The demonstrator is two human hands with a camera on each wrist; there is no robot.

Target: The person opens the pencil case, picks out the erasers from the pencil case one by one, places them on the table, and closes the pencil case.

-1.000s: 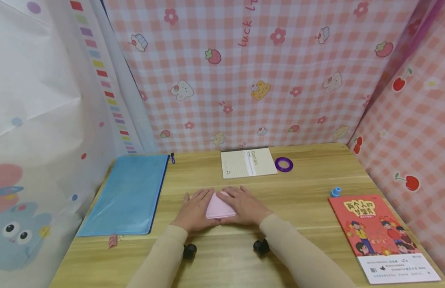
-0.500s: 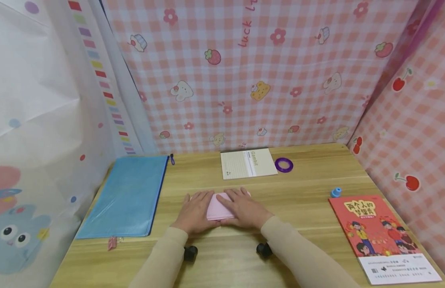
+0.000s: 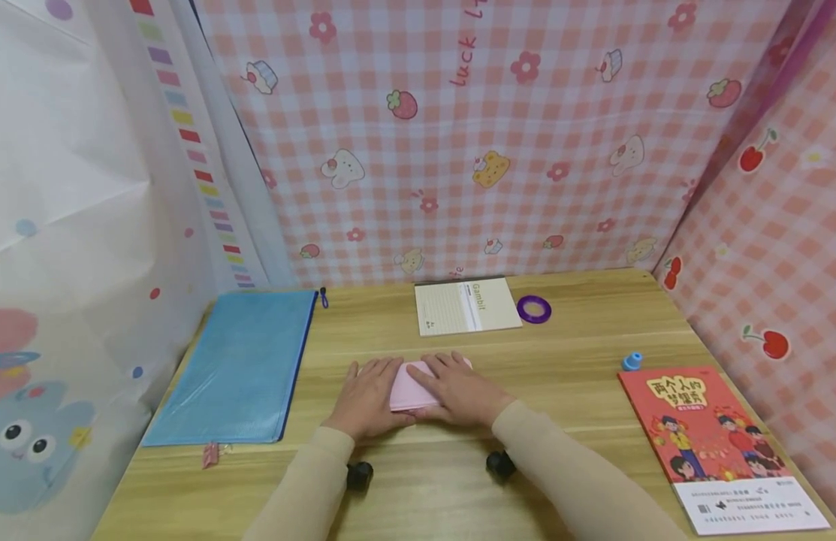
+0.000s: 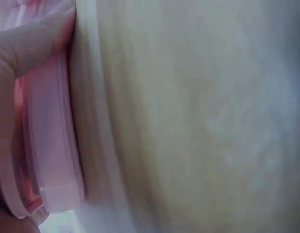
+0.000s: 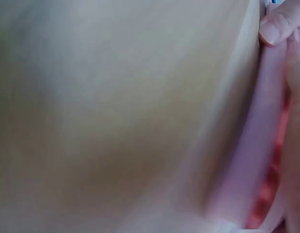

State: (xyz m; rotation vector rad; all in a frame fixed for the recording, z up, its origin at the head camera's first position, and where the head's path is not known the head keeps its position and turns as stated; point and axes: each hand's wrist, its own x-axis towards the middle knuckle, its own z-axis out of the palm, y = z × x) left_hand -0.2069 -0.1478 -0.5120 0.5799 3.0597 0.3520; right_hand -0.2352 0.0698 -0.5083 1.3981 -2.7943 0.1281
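Observation:
A small pink plastic case (image 3: 409, 391) lies on the table between my two hands, its top partly covered by them. My left hand (image 3: 370, 397) grips its left side, fingers over the top and thumb along the near edge. From the right side, my right hand (image 3: 463, 391) holds it the same way. In the left wrist view, the pink case (image 4: 50, 136) shows a gap between its rim and the other half, with red inside. Red also shows in the gap of the pink case (image 5: 251, 141) in the right wrist view, which is blurred.
A blue zip folder (image 3: 235, 368) lies at left, with a small pink clip (image 3: 211, 454) by its near edge. Behind the hands are a notebook (image 3: 465, 306) and a purple tape roll (image 3: 534, 309). At right lie a small blue cone-shaped item (image 3: 632, 361) and a red book (image 3: 701, 428).
My right hand has shifted slightly to the right, and the case's far right corner now shows beyond its fingers. The left hand has barely moved.

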